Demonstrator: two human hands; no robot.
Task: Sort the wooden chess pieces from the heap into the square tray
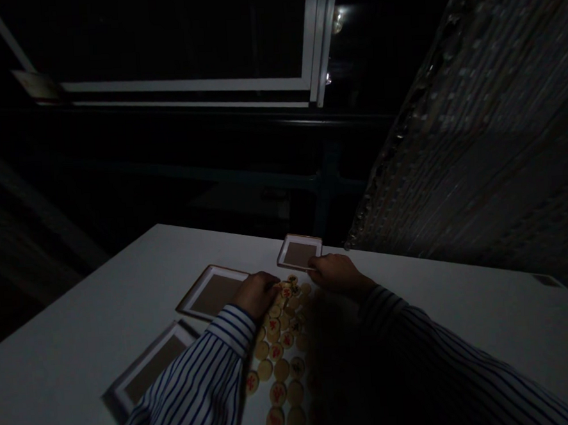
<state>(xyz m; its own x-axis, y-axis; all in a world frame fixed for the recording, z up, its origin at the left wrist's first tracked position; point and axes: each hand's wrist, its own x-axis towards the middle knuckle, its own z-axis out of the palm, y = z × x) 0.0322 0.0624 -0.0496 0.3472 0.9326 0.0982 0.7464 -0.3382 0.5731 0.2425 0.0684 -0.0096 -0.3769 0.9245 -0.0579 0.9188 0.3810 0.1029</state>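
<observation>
Chinese chess pieces (275, 351), round and pale wooden, lie spread over the white table in front of me; several show red or dark characters. My left hand (256, 294) is closed at the far left side of the pieces, its fingertips among them; what it pinches, if anything, is hidden. My right hand (338, 273) is closed at the near right corner of a small shallow box (281, 254), thumb and fingers on its rim. This box lies beyond the pieces, close to the table's far edge. Deep shadow covers the pieces beneath my right arm.
Two more shallow boxes with brown bottoms, a middle one (186, 302) and a nearer one (124, 392), lie left of my left arm. The white table (102, 313) has its far edge just past the boxes. A dark window (184, 87) and a ribbed stack (453, 144) stand beyond.
</observation>
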